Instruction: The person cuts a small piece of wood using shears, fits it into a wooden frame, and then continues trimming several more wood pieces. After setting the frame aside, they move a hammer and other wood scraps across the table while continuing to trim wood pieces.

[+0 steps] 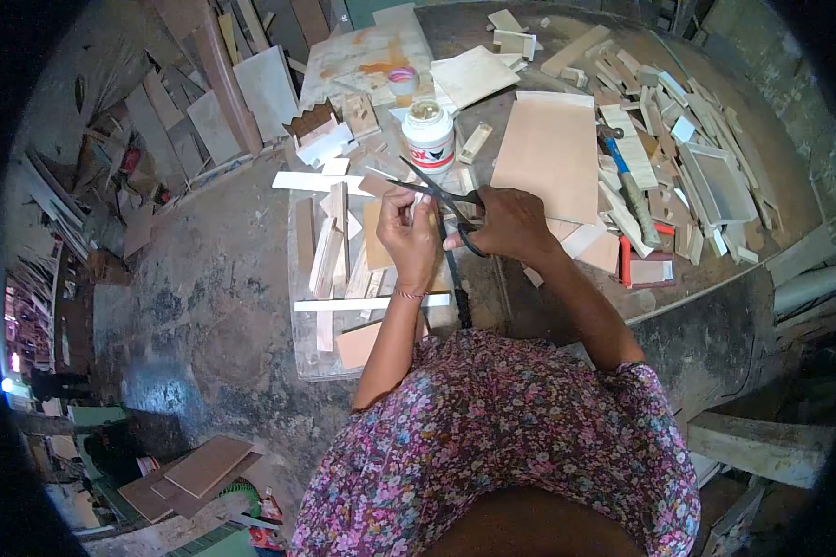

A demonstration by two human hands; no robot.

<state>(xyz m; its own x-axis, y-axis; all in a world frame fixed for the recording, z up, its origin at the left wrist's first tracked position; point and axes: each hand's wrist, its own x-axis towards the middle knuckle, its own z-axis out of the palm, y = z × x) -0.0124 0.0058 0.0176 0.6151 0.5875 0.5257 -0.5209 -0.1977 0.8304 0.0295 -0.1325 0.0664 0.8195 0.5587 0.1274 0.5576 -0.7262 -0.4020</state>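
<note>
My right hand (511,223) is closed around the handles of black scissors (450,197), whose blades are spread apart and point up and left. My left hand (411,243) pinches a small whitish piece (419,199) right at the blades; what the piece is made of, I cannot tell. Just beyond the blades stands an open white glue tub (428,137) with red and black lettering. Under and beside my left hand lie several thin wood strips (326,252) and small flat offcuts. A long white-faced strip (372,302) lies crosswise near my left wrist.
A large tan board (550,158) lies to the right of my hands. Farther right are a hammer (630,176) with a blue and tan handle, a shallow tray (719,183) and piled wood offcuts. A tape roll (402,81) sits behind the tub. Boards (267,88) lean at the far left.
</note>
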